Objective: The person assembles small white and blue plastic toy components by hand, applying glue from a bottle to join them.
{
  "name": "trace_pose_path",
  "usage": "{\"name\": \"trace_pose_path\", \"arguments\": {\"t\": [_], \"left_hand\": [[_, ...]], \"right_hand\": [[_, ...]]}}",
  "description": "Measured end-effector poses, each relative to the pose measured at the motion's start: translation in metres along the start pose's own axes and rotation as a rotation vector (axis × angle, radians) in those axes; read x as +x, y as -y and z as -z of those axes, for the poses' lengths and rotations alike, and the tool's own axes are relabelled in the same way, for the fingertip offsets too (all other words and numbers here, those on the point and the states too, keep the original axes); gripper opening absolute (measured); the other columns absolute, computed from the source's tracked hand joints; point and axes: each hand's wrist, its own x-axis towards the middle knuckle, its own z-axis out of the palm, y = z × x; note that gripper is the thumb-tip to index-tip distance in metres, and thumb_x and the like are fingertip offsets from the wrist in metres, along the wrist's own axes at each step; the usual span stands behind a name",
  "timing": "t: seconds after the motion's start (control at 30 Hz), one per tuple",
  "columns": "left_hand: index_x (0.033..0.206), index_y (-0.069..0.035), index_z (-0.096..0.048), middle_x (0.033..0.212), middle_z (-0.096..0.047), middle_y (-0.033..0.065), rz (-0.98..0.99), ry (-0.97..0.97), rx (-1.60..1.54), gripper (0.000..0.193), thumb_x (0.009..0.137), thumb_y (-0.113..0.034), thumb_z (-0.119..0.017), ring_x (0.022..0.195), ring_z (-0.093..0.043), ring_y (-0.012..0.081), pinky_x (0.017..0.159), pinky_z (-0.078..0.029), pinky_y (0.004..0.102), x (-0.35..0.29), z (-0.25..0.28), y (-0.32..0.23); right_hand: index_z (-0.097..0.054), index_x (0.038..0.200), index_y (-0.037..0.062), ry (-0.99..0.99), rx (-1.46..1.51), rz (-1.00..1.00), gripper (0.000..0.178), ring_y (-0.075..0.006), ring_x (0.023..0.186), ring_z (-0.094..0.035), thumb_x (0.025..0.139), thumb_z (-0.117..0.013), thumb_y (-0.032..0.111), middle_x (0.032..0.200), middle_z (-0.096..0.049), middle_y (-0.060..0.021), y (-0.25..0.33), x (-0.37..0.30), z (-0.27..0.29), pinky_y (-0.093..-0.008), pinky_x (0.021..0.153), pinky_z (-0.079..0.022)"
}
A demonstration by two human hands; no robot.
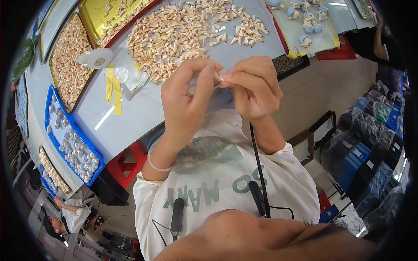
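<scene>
My left hand (pixel 185 98) and my right hand (pixel 257 89) meet above the front edge of the table. Both are closed, thumbs and forefingers pinching a tiny cream-coloured piece (pixel 220 79) between them. Most of that piece is hidden by the fingertips. It looks like the small pointed cream pieces with red tips in the large loose pile (pixel 167 39) just beyond my hands. Left of the pile, a white plastic bottle (pixel 96 58) lies on its side. Yellow tape strips (pixel 114 89) and a small clear round container (pixel 123 75) are close by.
A dark-rimmed tray (pixel 69 61) and a yellow tray (pixel 92 19) hold more cream pieces. Small blue-and-white figures fill a blue tray (pixel 99 167); others lie at upper right (pixel 305 41). A red stool (pixel 126 165) stands under the table. Wrapped stacks (pixel 370 143) stand right. Other people are nearby.
</scene>
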Motion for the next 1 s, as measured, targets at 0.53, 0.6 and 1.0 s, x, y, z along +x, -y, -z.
{"name": "trace_pose_path", "arguments": {"t": [0.53,0.6,1.0], "left_hand": [[0.084,0.001,-0.059,0.074,-0.058,0.0036,0.041,0.151,-0.098,0.01,0.081,-0.009,-0.059,0.07,-0.052,0.0086,0.063,-0.04,0.0207,0.007,-0.004,0.003],[0.084,0.001,-0.059,0.074,-0.058,0.0035,0.077,0.086,-0.161,0.01,0.082,-0.009,-0.058,0.07,-0.052,0.0086,0.064,-0.04,0.0203,0.005,-0.005,0.004],[0.095,-0.005,-0.06,0.07,-0.057,0.0059,-0.081,-0.024,0.427,0.022,0.076,-0.015,-0.064,0.058,-0.053,0.0168,0.052,-0.042,0.026,0.038,-0.015,-0.004]], "right_hand": [[-0.057,0.073,0.0028,-0.05,0.137,0.003,0.013,-0.0164,0.063,-0.052,0.066,-0.067,0.0,0.074,-0.055,-0.0072,-0.012,-0.006,0.009,-0.0247,0.053,-0.042],[-0.056,0.075,0.0025,-0.059,0.185,-0.041,0.013,-0.0165,0.063,-0.052,0.067,-0.067,0.001,0.074,-0.055,-0.0079,-0.012,-0.006,0.011,-0.0256,0.055,-0.042],[-0.052,0.084,-0.0006,-0.135,0.811,-0.608,0.014,-0.0207,0.064,-0.056,0.081,-0.06,0.01,0.076,-0.058,-0.0164,-0.006,-0.002,0.024,-0.0312,0.057,-0.049]]}}
